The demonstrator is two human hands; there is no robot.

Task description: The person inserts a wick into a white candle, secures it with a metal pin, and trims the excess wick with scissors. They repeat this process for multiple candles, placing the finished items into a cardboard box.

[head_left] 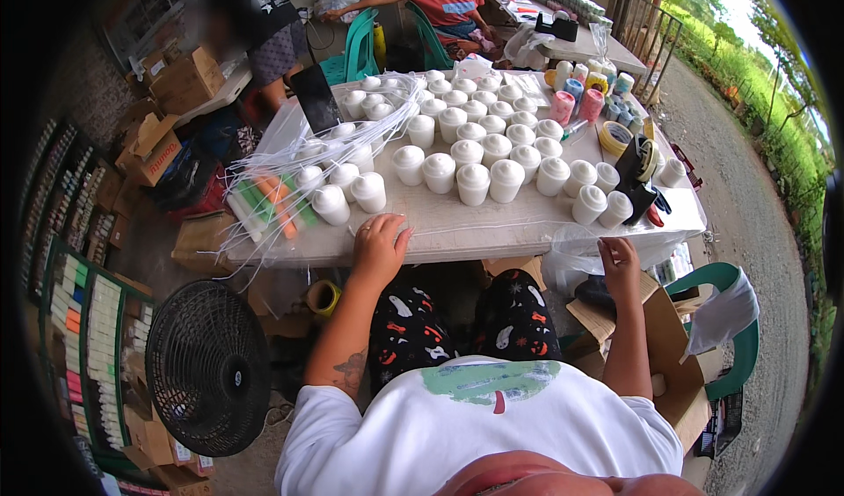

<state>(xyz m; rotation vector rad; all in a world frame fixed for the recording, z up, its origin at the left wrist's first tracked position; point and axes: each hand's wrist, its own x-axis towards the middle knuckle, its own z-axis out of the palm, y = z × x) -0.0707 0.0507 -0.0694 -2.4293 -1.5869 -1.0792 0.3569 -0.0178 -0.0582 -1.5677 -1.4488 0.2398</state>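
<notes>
My left hand [380,248] rests at the near edge of the table, fingers extended and thumb a little apart. A thin white strand [492,227] lies across the tabletop beside its fingertips, running toward the right. At the right, my right hand [621,263] is raised by the table edge with its fingertips pinched together; what they hold, if anything, cannot be made out. Beyond the hands stand many white cups with domed, pointed tops [473,184]. A loose bundle of long white strands [352,135] drapes over the left side, partly covering some cups.
Orange and green sticks [277,204] lie at the table's left. A phone [315,98] stands upright behind them. Tape rolls on a black dispenser [640,166] sit at right, near coloured candles [591,103]. A black fan [207,367] stands left. Two people are beyond the table [413,248].
</notes>
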